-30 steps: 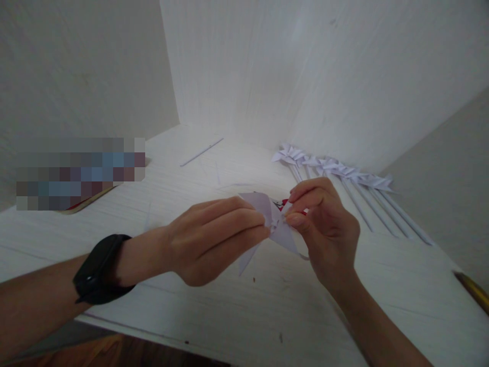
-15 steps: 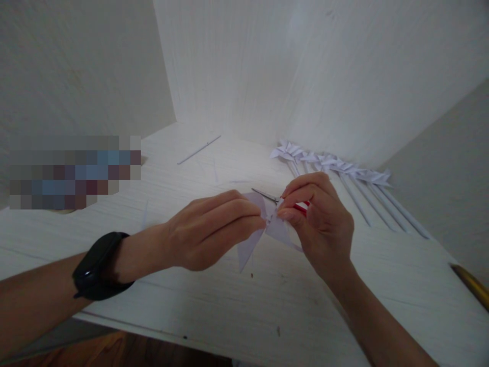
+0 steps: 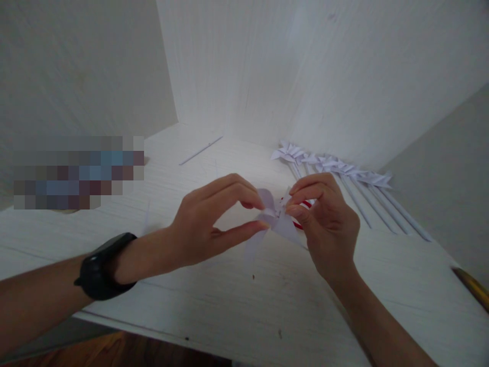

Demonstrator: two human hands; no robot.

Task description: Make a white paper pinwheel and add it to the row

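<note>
Pinching a creased white paper pinwheel (image 3: 273, 224), both hands.

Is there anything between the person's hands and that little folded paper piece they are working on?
Nothing visible. The left hand and right hand both pinch the folded paper piece directly, just above the table. Red-handled scissors lie behind it, beside the right hand.

**No readable text in view**

No words, labels, brands or numbers can be read anywhere. The black wristband (image 3: 105, 265), at about eight o'clock, shows a dark, blank face. The pixelated patch (image 3: 78, 172) at nine o'clock possibly covers printed matter, but nothing in it is legible.
</note>
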